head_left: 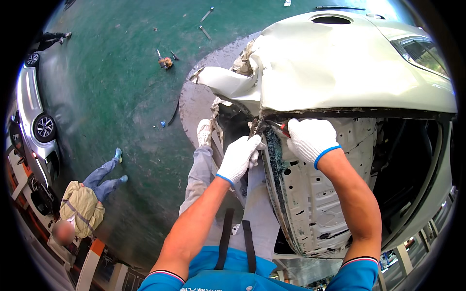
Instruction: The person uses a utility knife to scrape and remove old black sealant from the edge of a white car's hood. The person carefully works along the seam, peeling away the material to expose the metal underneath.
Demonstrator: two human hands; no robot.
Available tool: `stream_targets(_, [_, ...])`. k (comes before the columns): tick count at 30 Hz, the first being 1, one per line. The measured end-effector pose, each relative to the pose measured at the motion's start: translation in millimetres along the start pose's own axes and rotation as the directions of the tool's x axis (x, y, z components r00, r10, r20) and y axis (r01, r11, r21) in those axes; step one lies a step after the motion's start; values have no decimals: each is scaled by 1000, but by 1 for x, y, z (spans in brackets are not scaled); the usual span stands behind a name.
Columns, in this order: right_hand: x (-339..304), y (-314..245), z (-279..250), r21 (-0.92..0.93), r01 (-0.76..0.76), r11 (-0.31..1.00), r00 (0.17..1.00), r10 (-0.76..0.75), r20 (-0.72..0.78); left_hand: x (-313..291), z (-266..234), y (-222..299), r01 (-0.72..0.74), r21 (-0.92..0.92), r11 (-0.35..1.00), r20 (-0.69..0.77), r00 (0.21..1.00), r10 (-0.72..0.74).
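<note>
Left hand: white knitted glove, blue cuff; fingers bent at the torn body seam, cannot tell whether pinching it or merely laid against it.

Right hand: matching glove, blue cuff; fingers closed around a red-handled hand tool, slim end directed left at the seam; exact kind hidden by the glove.

Car body: pearl-white, crumpled and torn at its left end. The seam lies at the corner where the outer skin meets a white perforated panel, edged with a dark, flaking strip.

Work shirt: blue, striped sleeve hems; a line of pale printed characters at the lower border, partly cut off. Two black straps over grey trousers.

Silver car, far left: multi-spoke alloy wheel, hub marking too small to tell.

Bystander, lower left: khaki jacket, blue jeans, blue shoe covers.

Green floor: orange-and-dark power tool; two metal strips, upper centre; dark cord-like strip, blue piece at its end.
</note>
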State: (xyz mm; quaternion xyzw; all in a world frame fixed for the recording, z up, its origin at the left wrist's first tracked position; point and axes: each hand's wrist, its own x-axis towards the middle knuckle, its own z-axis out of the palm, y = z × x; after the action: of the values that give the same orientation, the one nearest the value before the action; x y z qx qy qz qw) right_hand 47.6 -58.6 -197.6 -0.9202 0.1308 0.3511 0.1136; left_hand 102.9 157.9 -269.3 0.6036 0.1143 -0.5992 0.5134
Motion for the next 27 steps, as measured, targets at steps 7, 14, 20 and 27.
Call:
stream_targets(7, [-3,-3,-1,-5,-12,1000,1000,12,9,-2,3,-1,-18,-33,999,-4,1000,18])
stream_targets(14, [-6,-4,2,4,-31,1000,1000,31,-2,-1,5,3,-35,1,999,-20,999,35])
stream_targets(20, [-26,-12,6,139,-121,983,993,119,20,-5,1,16,-60,101,993,-4,998,60])
stream_targets(27, [-62,-5,20,327,-228,917,974,212,83,2,5,12,-48,57,997,31,998,46])
